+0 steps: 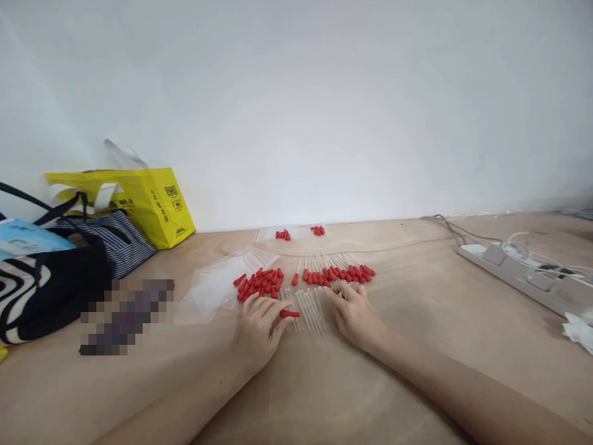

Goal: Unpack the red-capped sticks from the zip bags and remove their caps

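Observation:
Between the thumb and fingers of my left hand (pixel 262 324) is a red rubber dropper bulb (pixel 290 314), lying sideways. My right hand (pixel 354 312) is closed in a pinch at the upper ends of the clear glass dropper tubes (pixel 311 311), on a glass tube that its fingers mostly hide. Beyond my left hand lies a pile of loose red bulbs (pixel 262 282). A row of droppers with red bulbs fitted (pixel 340 274) lies just beyond my right hand, glass ends pointing away. One separate dropper (pixel 295 279) rests left of that row.
Clear plastic bags (pixel 208 287) lie at the left, and bagged droppers (pixel 296 233) lie near the wall. A yellow bag (pixel 160 207), a striped pouch (pixel 125 241) and a black bag (pixel 60 278) stand far left. At the right are a power strip (pixel 514 278) with cables and a crumpled tissue (pixel 579 330).

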### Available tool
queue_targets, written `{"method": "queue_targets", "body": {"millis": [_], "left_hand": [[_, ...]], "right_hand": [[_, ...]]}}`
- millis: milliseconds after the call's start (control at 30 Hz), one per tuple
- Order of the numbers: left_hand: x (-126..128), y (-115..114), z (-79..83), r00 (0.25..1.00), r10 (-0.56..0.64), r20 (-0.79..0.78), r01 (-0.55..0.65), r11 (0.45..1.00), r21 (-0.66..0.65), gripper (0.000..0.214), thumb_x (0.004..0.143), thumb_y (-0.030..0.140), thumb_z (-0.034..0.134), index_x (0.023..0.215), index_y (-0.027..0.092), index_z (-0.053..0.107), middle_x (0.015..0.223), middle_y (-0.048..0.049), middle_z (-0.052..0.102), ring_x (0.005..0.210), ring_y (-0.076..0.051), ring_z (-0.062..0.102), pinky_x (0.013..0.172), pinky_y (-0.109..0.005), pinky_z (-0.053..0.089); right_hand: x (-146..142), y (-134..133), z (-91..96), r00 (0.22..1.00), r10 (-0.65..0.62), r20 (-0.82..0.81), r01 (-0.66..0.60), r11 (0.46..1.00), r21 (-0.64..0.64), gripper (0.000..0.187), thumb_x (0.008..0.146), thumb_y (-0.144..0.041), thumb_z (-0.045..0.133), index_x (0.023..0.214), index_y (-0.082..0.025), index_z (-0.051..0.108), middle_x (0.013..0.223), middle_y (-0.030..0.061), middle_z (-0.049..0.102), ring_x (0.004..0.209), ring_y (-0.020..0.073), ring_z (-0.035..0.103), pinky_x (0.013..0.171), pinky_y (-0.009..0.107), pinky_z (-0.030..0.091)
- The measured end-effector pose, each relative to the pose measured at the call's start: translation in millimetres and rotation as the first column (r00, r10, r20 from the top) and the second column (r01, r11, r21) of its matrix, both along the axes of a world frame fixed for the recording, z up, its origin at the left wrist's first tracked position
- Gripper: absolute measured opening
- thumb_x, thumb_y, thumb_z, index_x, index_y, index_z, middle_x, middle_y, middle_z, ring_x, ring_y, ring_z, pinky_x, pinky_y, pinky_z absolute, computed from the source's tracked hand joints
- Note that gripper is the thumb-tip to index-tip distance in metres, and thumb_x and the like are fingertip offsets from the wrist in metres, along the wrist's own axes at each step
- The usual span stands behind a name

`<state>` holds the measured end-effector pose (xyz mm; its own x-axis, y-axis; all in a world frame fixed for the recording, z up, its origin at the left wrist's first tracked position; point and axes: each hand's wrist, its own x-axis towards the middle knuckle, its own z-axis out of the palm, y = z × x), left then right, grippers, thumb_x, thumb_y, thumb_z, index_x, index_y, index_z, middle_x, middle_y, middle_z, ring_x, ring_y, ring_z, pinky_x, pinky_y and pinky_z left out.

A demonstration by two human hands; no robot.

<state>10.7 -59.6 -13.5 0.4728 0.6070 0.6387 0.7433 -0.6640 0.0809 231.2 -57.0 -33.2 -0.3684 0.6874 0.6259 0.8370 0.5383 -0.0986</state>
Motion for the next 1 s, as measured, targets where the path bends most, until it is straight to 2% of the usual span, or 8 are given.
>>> {"method": "queue_targets", "body": {"millis": [133,267,367,567,667,767,867,1000], "left_hand": [[1,1,-1.7,0.992,0.074,0.101,-0.057,0.985,-0.16,0.015,0.083,0.03,0.042,0.08,0.019,0.051,0.076,-0.003,0.059,0.076,-0.02,0.054,0.07,-0.035,0.04],[4,-3,-5.1,0.974,0.117,0.196,-0.04,0.933,-0.357,0.014,0.085,0.028,0.033,0.083,0.019,0.044,0.085,-0.0046,0.058,0.081,-0.019,0.055,0.068,-0.032,0.043],[7,-3,-10.1,0.966,0.111,0.232,-0.006,0.912,-0.41,0.012,0.086,0.027,0.032,0.082,0.02,0.041,0.09,-0.0046,0.056,0.084,-0.018,0.055,0.069,-0.031,0.043],[9,3,-12.8,0.966,0.032,0.256,0.072,0.92,-0.385,0.01,0.086,0.024,0.035,0.082,0.019,0.042,0.088,-0.004,0.054,0.085,-0.018,0.053,0.072,-0.031,0.042],[11,4,-8.1,0.975,-0.001,0.223,0.068,0.953,-0.297,0.009,0.085,0.024,0.038,0.081,0.019,0.044,0.089,-0.004,0.053,0.086,-0.018,0.051,0.075,-0.033,0.041],[17,3,-3.8,0.987,-0.062,0.145,0.088,0.98,-0.18,0.007,0.084,0.024,0.043,0.082,0.019,0.048,0.089,-0.0044,0.053,0.086,-0.019,0.049,0.077,-0.035,0.04],[25,2,-2.1,0.988,-0.124,0.096,0.134,0.985,-0.105,0.009,0.084,0.025,0.043,0.083,0.019,0.05,0.089,-0.0044,0.054,0.086,-0.019,0.049,0.076,-0.035,0.04],[29,1,-1.9,0.986,-0.141,0.09,0.15,0.983,-0.104,0.011,0.084,0.026,0.044,0.089,0.02,0.051,0.093,-0.0054,0.054,0.091,-0.02,0.049,0.081,-0.037,0.04]], "right_hand": [[-6,1,1.0,1.0,0.025,-0.016,-0.026,0.999,-0.042,0.038,0.07,0.004,0.035,0.096,-0.014,0.058,0.09,0.0088,0.055,0.082,0.0167,0.047,0.068,0.028,0.027],[-12,1,0.8,1.0,0.029,0.006,-0.028,0.993,-0.111,0.028,0.075,-0.001,0.037,0.089,-0.013,0.058,0.088,0.0089,0.055,0.083,0.0174,0.048,0.069,0.028,0.027],[-15,1,-0.4,0.999,0.035,0.021,-0.031,0.987,-0.158,0.023,0.079,-0.004,0.037,0.082,-0.013,0.057,0.088,0.0088,0.055,0.083,0.0173,0.048,0.069,0.029,0.028],[-14,-3,6.1,0.998,0.057,-0.037,-0.063,0.985,-0.161,0.021,0.082,-0.01,0.037,0.087,-0.015,0.058,0.088,0.0071,0.057,0.084,0.0166,0.05,0.07,0.029,0.027],[-12,-7,14.5,0.991,0.079,-0.104,-0.091,0.989,-0.114,0.021,0.083,-0.017,0.041,0.098,-0.016,0.056,0.091,0.0064,0.059,0.085,0.0169,0.05,0.071,0.031,0.025],[-13,-11,19.4,0.978,0.16,-0.134,-0.169,0.984,-0.062,0.024,0.083,-0.026,0.046,0.105,-0.02,0.055,0.094,0.0053,0.061,0.085,0.0167,0.049,0.074,0.032,0.023],[-16,-13,18.8,0.963,0.233,-0.136,-0.236,0.972,-0.011,0.019,0.084,-0.027,0.046,0.098,-0.023,0.06,0.086,0.0029,0.065,0.08,0.0156,0.049,0.075,0.034,0.021],[-10,-11,20.3,0.957,0.252,-0.142,-0.257,0.966,-0.02,0.02,0.084,-0.022,0.045,0.092,-0.025,0.063,0.073,0.0004,0.066,0.075,0.0148,0.049,0.075,0.034,0.021]]}}
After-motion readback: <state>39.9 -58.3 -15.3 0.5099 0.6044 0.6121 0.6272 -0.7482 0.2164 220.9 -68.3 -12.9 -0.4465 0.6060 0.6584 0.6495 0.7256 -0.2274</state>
